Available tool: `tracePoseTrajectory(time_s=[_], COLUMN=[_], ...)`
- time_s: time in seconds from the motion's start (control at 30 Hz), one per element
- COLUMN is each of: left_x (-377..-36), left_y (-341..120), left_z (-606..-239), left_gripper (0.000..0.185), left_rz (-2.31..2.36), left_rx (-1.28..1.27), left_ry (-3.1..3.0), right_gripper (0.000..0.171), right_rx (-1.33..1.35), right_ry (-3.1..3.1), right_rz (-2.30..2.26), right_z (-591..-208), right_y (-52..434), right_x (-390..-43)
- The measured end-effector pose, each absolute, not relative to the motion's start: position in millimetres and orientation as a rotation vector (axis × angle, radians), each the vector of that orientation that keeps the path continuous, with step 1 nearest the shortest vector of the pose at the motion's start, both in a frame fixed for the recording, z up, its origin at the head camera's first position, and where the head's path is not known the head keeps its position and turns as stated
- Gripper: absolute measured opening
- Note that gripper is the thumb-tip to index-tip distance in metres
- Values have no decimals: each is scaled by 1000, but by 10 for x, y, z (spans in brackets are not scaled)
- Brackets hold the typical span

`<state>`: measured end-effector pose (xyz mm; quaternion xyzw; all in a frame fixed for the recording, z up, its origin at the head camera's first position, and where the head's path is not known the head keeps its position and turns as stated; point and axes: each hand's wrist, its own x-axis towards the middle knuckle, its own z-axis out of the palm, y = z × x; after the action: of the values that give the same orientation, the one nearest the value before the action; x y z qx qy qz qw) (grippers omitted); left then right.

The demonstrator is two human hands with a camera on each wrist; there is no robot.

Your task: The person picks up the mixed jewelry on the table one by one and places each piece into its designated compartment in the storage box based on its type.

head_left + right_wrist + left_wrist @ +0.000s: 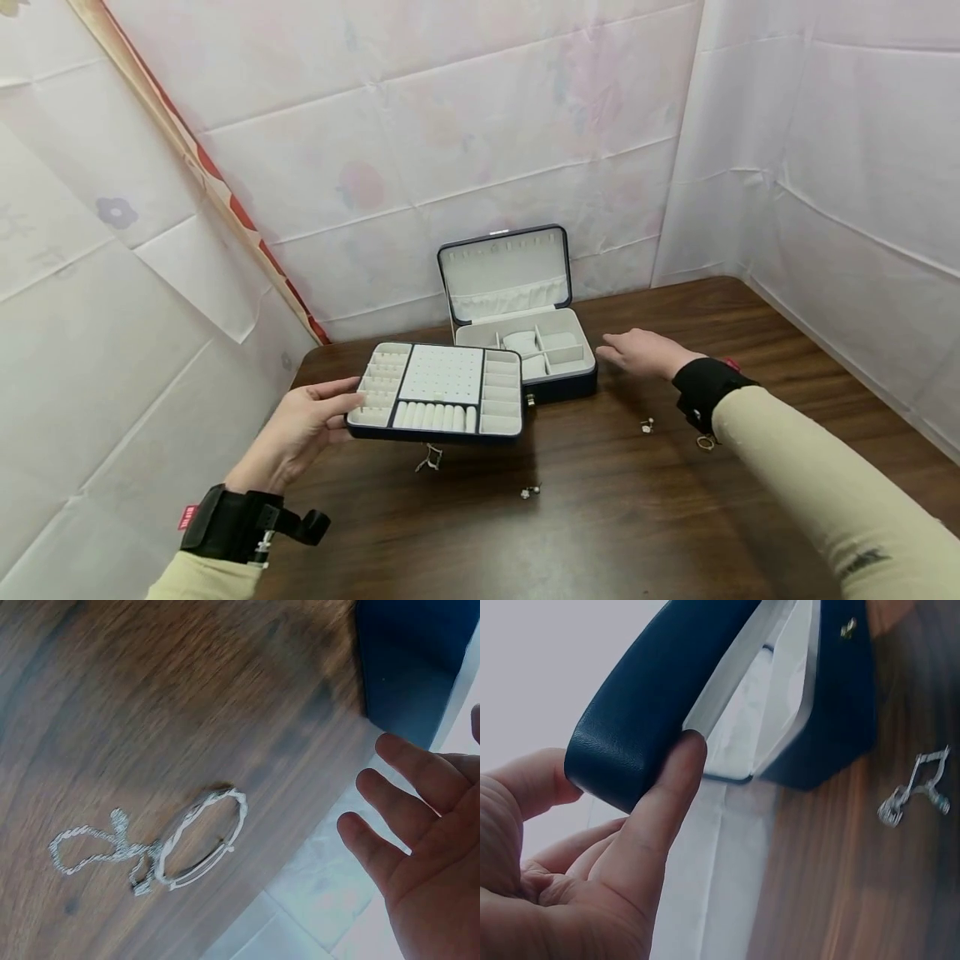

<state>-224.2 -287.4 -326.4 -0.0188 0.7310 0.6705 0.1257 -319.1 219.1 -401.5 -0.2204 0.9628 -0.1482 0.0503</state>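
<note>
My left hand (330, 412) grips the left edge of a dark blue jewellery tray (438, 392) with pale compartments and holds it above the table. In the left wrist view the thumb (656, 817) presses on the tray's rim (645, 697) with fingers curled beneath. Behind the tray stands an open jewellery box (525, 333), its lid upright. My right hand (637, 354) hovers open just right of the box, holding nothing; its straight fingers (397, 817) show near the box's blue corner (412, 667).
Small silver pieces lie on the dark wooden table (637, 517): a charm (429, 458) under the tray, an earring (530, 492), another (647, 425), and a ring (705, 442) by my right wrist. A ring with a chain (199, 840) lies below my right hand. Sheeted walls enclose the table.
</note>
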Motion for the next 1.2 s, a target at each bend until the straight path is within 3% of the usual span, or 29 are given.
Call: tracePoseTrajectory(time_s=[1.2], left_x=[-2048], left_y=[-2040], left_z=[-3734], left_gripper=[61], left_rz=[1797], left_rx=[-52], left_ry=[2091], right_gripper=[54], right_rx=[-680], right_ry=[2934], right_rz=[-435], right_z=[-4129], right_y=[2518], right_x=[-3111])
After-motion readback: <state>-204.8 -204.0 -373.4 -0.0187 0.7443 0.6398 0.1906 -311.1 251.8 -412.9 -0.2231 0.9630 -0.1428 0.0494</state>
